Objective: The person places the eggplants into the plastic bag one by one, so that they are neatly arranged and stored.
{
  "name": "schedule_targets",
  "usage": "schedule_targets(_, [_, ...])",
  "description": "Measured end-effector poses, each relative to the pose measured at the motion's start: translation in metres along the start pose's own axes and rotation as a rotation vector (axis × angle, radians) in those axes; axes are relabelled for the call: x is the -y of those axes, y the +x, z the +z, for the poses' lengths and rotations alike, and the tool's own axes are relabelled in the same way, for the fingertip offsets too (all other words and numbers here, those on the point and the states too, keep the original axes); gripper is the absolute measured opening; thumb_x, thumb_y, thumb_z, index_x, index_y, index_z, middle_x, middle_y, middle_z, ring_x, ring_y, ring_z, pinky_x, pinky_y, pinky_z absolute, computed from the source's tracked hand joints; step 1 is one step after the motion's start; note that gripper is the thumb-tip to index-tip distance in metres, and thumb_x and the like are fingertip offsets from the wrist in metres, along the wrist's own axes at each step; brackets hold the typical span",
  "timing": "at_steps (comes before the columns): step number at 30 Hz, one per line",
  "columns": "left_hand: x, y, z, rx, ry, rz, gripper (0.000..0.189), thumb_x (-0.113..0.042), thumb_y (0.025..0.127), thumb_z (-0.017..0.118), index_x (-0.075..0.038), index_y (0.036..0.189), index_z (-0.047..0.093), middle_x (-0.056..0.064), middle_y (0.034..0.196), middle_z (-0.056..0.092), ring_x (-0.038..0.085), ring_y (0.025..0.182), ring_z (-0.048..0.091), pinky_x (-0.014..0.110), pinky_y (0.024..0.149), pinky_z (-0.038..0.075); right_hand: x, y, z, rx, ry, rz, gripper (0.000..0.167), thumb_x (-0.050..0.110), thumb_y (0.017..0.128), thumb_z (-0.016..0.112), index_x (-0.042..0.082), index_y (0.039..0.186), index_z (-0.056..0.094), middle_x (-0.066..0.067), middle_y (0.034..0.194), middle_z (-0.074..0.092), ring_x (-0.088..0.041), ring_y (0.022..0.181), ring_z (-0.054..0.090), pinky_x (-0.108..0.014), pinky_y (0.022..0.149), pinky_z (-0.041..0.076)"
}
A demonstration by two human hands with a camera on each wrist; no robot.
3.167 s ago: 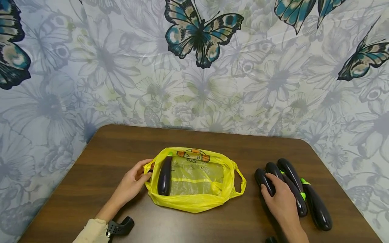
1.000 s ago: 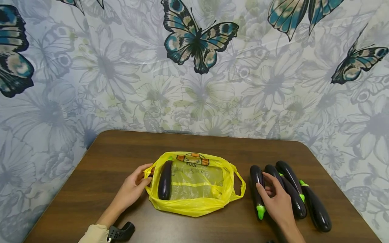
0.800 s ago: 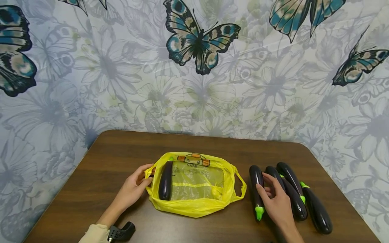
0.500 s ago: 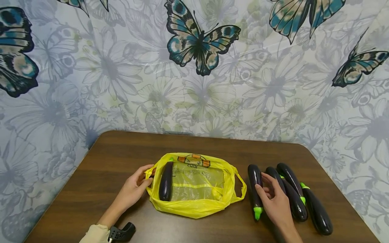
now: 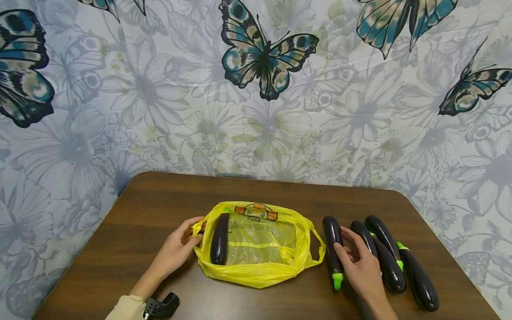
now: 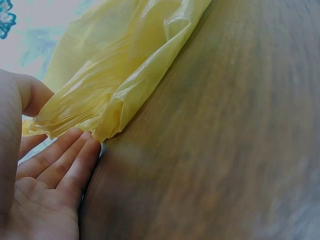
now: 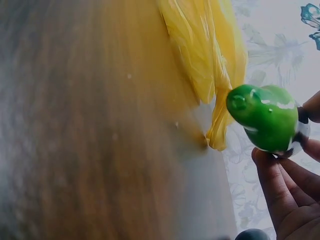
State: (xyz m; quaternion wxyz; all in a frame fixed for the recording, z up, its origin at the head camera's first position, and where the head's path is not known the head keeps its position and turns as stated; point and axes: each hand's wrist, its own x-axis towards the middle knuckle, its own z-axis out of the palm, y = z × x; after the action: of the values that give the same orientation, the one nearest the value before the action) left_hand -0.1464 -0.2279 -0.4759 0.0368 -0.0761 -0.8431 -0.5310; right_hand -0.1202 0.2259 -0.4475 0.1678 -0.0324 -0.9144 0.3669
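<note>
A yellow plastic bag [image 5: 256, 273] lies with its mouth spread wide on the table. Inside along its left side rests an eggplant [image 5: 219, 240]. My left hand [image 5: 176, 246] pinches the bag's left handle, and the left wrist view shows the gathered plastic [image 6: 80, 107] between thumb and fingers. Just right of the bag, my right hand [image 5: 362, 266] grips another eggplant [image 5: 333, 244] between thumb and fingers, its green stem end [image 7: 265, 117] toward me. Whether this eggplant touches the table is hard to tell.
Several more eggplants [image 5: 418, 278] lie close together to the right of my right hand. The bag's right handle loop [image 5: 318, 242] sticks out toward the held eggplant. The brown wooden table [image 5: 168, 189] meets a patterned backdrop [image 5: 160, 111] behind. A black wrist device [image 5: 162, 306] sits at my left sleeve.
My right hand has taken the leftmost eggplant of the group, which now stands apart with its green end toward me, and moved it slightly left toward the bag. My left hand keeps its place.
</note>
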Motion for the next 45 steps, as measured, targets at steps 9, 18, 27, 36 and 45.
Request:
schedule_targets(9, [0.000, 0.000, 0.000, 0.001, -0.009, 0.008, 0.046, -0.013, 0.104, 0.062, -0.013, 0.148, 0.051, 0.018, 0.147, 0.056, 0.036, 0.133, 0.058, 0.044, 0.103, 0.054, 0.004, 0.000, 0.000, 0.017, 0.022, -0.009, 0.048, 0.027, 0.102, 0.066, 0.015, 0.147, 0.053, -0.020, 0.137, 0.064, 0.004, 0.090, 0.066, -0.006, 0.074, 0.050])
schedule_targets(18, [0.002, 0.000, 0.000, 0.005, 0.004, -0.002, 0.046, -0.014, 0.104, 0.061, -0.014, 0.149, 0.050, 0.018, 0.149, 0.054, 0.039, 0.136, 0.055, 0.051, 0.107, 0.050, 0.006, 0.000, 0.002, 0.027, 0.051, -0.049, 0.047, 0.026, 0.102, 0.066, 0.016, 0.147, 0.053, -0.018, 0.136, 0.065, 0.005, 0.091, 0.066, -0.008, 0.074, 0.052])
schedule_targets(27, [0.002, 0.000, 0.001, 0.004, 0.010, 0.007, 0.046, -0.014, 0.104, 0.061, -0.013, 0.149, 0.050, 0.019, 0.150, 0.054, 0.040, 0.136, 0.054, 0.053, 0.107, 0.049, 0.009, 0.001, 0.004, 0.048, 0.080, -0.084, 0.046, 0.022, 0.101, 0.068, 0.017, 0.144, 0.055, -0.018, 0.135, 0.067, 0.002, 0.091, 0.069, -0.010, 0.074, 0.055])
schedule_targets(36, [0.003, 0.000, 0.002, 0.004, 0.013, -0.027, 0.047, -0.012, 0.103, 0.062, -0.013, 0.148, 0.050, 0.017, 0.149, 0.054, 0.039, 0.137, 0.054, 0.052, 0.109, 0.047, 0.016, 0.002, 0.009, 0.082, 0.067, -0.104, 0.047, 0.026, 0.102, 0.067, 0.017, 0.146, 0.054, -0.015, 0.135, 0.067, -0.007, 0.093, 0.072, -0.017, 0.077, 0.058])
schedule_targets(45, [0.003, 0.000, 0.000, 0.006, 0.008, -0.008, 0.046, -0.013, 0.104, 0.062, -0.014, 0.148, 0.051, 0.017, 0.150, 0.053, 0.038, 0.140, 0.051, 0.054, 0.110, 0.046, 0.024, 0.003, 0.017, 0.127, 0.101, -0.137, 0.043, 0.025, 0.102, 0.066, 0.018, 0.143, 0.056, -0.015, 0.135, 0.067, -0.010, 0.094, 0.072, -0.019, 0.075, 0.059])
